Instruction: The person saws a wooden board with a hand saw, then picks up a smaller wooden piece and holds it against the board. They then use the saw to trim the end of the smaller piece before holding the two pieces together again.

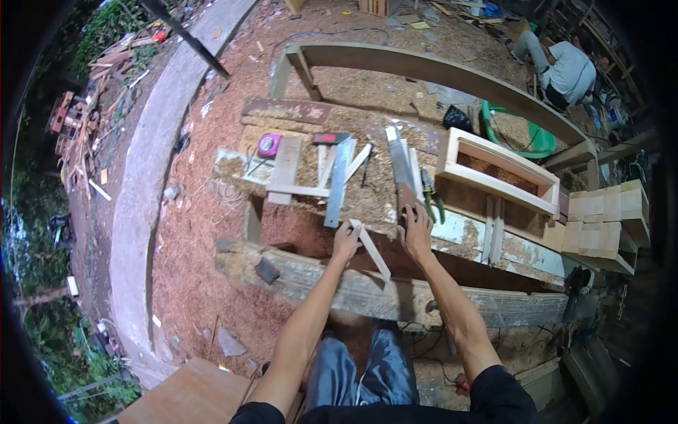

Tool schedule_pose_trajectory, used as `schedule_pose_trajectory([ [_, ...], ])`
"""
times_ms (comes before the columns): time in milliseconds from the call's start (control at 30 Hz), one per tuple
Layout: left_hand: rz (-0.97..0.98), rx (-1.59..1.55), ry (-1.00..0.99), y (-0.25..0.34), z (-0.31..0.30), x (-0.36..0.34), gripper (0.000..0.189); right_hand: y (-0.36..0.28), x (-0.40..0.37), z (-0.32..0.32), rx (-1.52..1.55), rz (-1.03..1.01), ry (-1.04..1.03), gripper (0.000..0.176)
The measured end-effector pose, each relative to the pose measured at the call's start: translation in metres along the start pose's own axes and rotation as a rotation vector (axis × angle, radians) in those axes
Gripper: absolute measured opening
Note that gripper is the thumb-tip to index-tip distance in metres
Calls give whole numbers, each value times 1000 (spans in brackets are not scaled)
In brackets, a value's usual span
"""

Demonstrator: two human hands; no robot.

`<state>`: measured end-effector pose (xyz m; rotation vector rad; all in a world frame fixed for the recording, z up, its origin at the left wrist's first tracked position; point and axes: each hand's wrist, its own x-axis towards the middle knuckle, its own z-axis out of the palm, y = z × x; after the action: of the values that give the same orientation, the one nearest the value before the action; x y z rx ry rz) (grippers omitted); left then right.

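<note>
My left hand (345, 242) is closed round the upper end of a short pale wooden strip (373, 255), which slants down to the right over the gap in front of the old beam. My right hand (417, 232) has its fingers bent over the brown handle of what looks like a hand saw (400, 159), its metal blade pointing away from me. Between the hands and farther up lies a metal ruler (339, 185). A hammer (330, 138) with a red and dark head rests beside it. Green-handled pliers (433, 198) lie right of the saw.
A purple tape measure (269, 145) sits at the bench's left. To the right stand an open wooden box frame (498, 173) and stacked wooden boxes (604, 219). The thick beam (318, 286) crosses before my legs. Behind are a green tub (540, 141) and a crouching person (571, 71).
</note>
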<state>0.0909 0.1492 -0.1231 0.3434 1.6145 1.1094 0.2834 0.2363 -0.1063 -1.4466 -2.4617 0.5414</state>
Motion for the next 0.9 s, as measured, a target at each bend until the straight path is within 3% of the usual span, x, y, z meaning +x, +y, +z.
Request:
schedule_pose_trajectory([
  [100,45,-173,123,-24,-82,-37,17,-52,-24,20,144,-95,85,56],
  [300,146,-104,461,-71,-250,-87,16,-210,-63,72,518,-81,-343,44],
  [433,207,-186,511,-62,-322,-96,18,-298,-77,129,432,-146,-284,45],
  [500,281,41,507,-63,-347,-124,17,-334,-94,151,381,-141,-256,46],
  [533,133,-187,430,-67,-364,-127,19,-349,-95,161,235,-154,-276,48],
  [600,129,-245,434,-67,-389,-143,22,-380,-89,167,-55,-153,-322,52],
  [700,147,-369,435,-65,-416,-171,24,-395,-87,192,-61,17,-401,54],
  [767,175,-452,428,-56,-425,-185,20,-401,-89,172,18,49,-349,55],
  [833,122,-418,358,-55,-438,-186,19,-377,-100,197,292,163,-23,70],
  [867,39,-372,310,-59,-438,-183,19,-368,-108,192,395,71,62,71],
  [900,15,-325,337,-57,-430,-183,22,-364,-115,175,421,31,-2,72],
])
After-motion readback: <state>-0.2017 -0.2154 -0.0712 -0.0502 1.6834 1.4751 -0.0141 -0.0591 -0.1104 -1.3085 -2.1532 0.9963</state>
